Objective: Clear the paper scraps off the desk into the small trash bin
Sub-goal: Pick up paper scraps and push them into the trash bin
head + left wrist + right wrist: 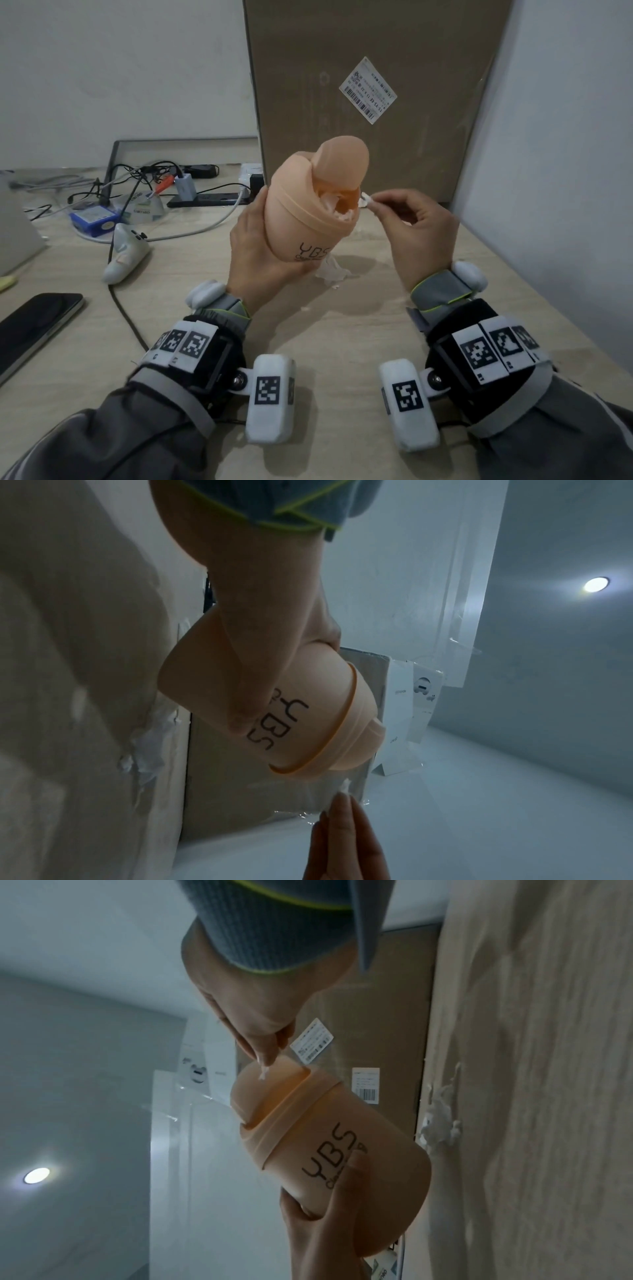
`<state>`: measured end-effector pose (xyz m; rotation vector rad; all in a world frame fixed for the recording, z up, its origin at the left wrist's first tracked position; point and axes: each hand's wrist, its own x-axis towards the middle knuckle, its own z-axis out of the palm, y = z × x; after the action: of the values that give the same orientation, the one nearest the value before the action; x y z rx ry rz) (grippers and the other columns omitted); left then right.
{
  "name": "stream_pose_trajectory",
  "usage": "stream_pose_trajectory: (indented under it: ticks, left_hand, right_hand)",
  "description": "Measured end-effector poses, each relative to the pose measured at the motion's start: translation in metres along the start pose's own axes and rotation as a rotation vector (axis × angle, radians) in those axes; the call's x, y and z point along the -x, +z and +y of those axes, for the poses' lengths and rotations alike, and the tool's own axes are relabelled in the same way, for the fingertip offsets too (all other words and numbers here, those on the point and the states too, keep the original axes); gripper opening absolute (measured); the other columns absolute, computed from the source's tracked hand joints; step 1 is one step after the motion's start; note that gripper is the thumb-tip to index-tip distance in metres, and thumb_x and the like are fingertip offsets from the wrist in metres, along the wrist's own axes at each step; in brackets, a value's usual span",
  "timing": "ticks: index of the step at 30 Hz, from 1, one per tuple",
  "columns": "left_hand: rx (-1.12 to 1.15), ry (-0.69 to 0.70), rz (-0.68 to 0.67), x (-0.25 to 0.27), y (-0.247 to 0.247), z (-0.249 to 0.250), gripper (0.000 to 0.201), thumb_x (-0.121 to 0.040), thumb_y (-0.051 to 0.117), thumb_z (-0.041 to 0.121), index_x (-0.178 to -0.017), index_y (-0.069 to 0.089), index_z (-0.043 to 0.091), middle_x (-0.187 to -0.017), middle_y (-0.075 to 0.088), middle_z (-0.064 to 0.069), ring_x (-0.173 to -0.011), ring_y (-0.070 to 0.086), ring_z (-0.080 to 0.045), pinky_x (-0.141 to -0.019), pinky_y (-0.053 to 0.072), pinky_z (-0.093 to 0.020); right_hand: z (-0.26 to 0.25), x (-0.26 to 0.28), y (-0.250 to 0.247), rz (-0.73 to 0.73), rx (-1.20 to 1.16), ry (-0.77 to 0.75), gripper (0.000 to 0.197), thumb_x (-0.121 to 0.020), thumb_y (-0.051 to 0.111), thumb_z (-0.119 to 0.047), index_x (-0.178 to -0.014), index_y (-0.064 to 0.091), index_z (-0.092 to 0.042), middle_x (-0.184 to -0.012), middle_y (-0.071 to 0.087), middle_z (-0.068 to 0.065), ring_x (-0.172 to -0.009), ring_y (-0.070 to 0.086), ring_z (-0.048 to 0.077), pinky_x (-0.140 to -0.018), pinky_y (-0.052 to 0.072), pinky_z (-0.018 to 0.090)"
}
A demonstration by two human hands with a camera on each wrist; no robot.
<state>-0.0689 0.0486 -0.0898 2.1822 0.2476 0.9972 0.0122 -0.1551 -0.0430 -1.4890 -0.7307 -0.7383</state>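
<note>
Above the desk [342,329], the left hand [260,253] holds the small trash bin [308,212] tilted off the surface, its fingers and thumb wrapped round the peach body below the rim band. The swing lid is tipped back, and crumpled white paper already shows inside the mouth. Just beside that opening, the right hand [407,222] pinches a tiny paper scrap [365,198] between thumb and forefinger, the other fingers loosely curled. A larger crumpled scrap [330,272] lies on the desk under and behind the bin, with a few crumbs near it.

Several things could go wrong from here, as I judge it. The pinched scrap is small and light (likely to cling to a fingertip), so opening the pinch outside the rim, or too high above it, would let it drift back onto the desk. The bin is leaning with its mouth toward the right hand; tipping it further could spill the paper already inside. The lid looks free to swing, and a nudge from the fingers may close it against the scrap. The bin also hides part of the larger scrap, so setting the bin down carelessly could trap it underneath.
</note>
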Motion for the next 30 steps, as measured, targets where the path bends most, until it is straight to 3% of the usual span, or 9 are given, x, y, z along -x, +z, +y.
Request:
stream_pose_trajectory:
  ticks: [6, 9, 12, 14, 18, 21, 23, 25, 30]
  left_hand:
    - [0.005, 0.096, -0.119, 0.008, -0.001, 0.018, 0.133, -0.047, 0.078, 0.064, -0.161, 0.025, 0.02, -0.152, 0.041, -0.006, -0.137, 0.041, -0.027, -0.114, 0.038, -0.055]
    - [0.019, 0.067, -0.13, 0.008, 0.0, 0.016, 0.134, -0.047, 0.08, 0.064, -0.162, 0.024, 0.023, -0.152, 0.04, -0.005, -0.138, 0.041, -0.027, -0.114, 0.039, -0.056]
    - [0.078, 0.019, -0.101, 0.004, 0.003, 0.006, 0.137, -0.045, 0.086, 0.063, -0.161, 0.024, 0.027, -0.152, 0.042, -0.004, -0.139, 0.044, -0.027, -0.114, 0.041, -0.057]
    - [0.119, -0.011, -0.079, 0.002, 0.004, -0.001, 0.137, -0.045, 0.09, 0.063, -0.161, 0.024, 0.029, -0.152, 0.044, -0.002, -0.14, 0.045, -0.027, -0.114, 0.042, -0.057]
    - [0.183, -0.093, 0.003, 0.001, 0.003, -0.005, 0.137, -0.044, 0.091, 0.06, -0.16, 0.026, 0.029, -0.152, 0.048, 0.001, -0.139, 0.048, -0.023, -0.113, 0.045, -0.054]
    - [0.218, -0.149, 0.106, -0.001, 0.0, -0.009, 0.136, -0.042, 0.092, 0.062, -0.158, 0.028, 0.032, -0.148, 0.052, 0.001, -0.136, 0.051, -0.024, -0.11, 0.048, -0.055]
    - [0.216, -0.176, 0.168, -0.004, -0.001, -0.012, 0.135, -0.04, 0.091, 0.064, -0.156, 0.031, 0.033, -0.146, 0.053, 0.0, -0.135, 0.053, -0.025, -0.109, 0.048, -0.055]
    - [0.195, -0.2, 0.2, -0.005, -0.002, -0.014, 0.135, -0.039, 0.09, 0.066, -0.156, 0.032, 0.032, -0.145, 0.053, -0.001, -0.135, 0.052, -0.027, -0.11, 0.047, -0.056]
    - [0.18, -0.216, 0.2, -0.006, -0.001, -0.015, 0.136, -0.039, 0.089, 0.066, -0.157, 0.031, 0.032, -0.147, 0.051, -0.001, -0.137, 0.049, -0.027, -0.112, 0.046, -0.055]
  right_hand:
    - [-0.007, 0.004, 0.005, -0.203, -0.052, 0.035, 0.013, -0.078, 0.073, -0.018, -0.088, 0.072, -0.026, -0.077, 0.071, -0.009, -0.071, 0.065, 0.002, -0.07, 0.052, 0.02]
    - [-0.001, 0.004, 0.007, -0.327, 0.04, -0.007, 0.022, -0.09, 0.055, -0.032, -0.094, 0.074, -0.022, -0.084, 0.072, 0.0, -0.078, 0.062, 0.007, -0.074, 0.05, 0.03]
    - [0.006, 0.002, 0.008, -0.244, 0.074, -0.039, 0.038, -0.095, 0.038, -0.046, -0.102, 0.07, -0.026, -0.088, 0.072, 0.003, -0.09, 0.065, 0.017, -0.083, 0.048, 0.044]
    - [0.005, 0.001, 0.004, -0.117, 0.071, -0.093, 0.037, -0.097, 0.038, -0.04, -0.097, 0.071, -0.022, -0.087, 0.072, -0.004, -0.091, 0.063, 0.017, -0.084, 0.047, 0.037]
    - [0.007, 0.003, 0.003, 0.001, 0.059, -0.048, 0.022, -0.092, 0.051, -0.033, -0.093, 0.063, -0.015, -0.091, 0.062, -0.006, -0.08, 0.052, -0.001, -0.074, 0.038, 0.01]
    - [0.027, 0.011, 0.016, -0.321, 0.169, 0.128, 0.027, -0.084, 0.065, -0.033, -0.107, 0.06, -0.018, -0.108, 0.057, 0.001, -0.083, 0.055, 0.007, -0.075, 0.041, 0.011]
    - [0.046, 0.02, 0.024, -0.658, 0.349, 0.192, 0.049, -0.08, 0.069, -0.038, -0.124, 0.054, -0.024, -0.129, 0.049, 0.002, -0.11, 0.052, 0.019, -0.094, 0.043, 0.028]
    - [0.056, 0.025, 0.031, -0.928, 0.523, 0.21, 0.07, -0.078, 0.067, -0.046, -0.139, 0.038, -0.029, -0.147, 0.034, 0.003, -0.132, 0.035, 0.026, -0.109, 0.032, 0.04]
    - [0.053, 0.022, 0.043, -1.12, 0.616, 0.24, 0.071, -0.086, 0.06, -0.044, -0.147, 0.025, -0.029, -0.156, 0.02, 0.004, -0.138, 0.025, 0.031, -0.113, 0.023, 0.037]
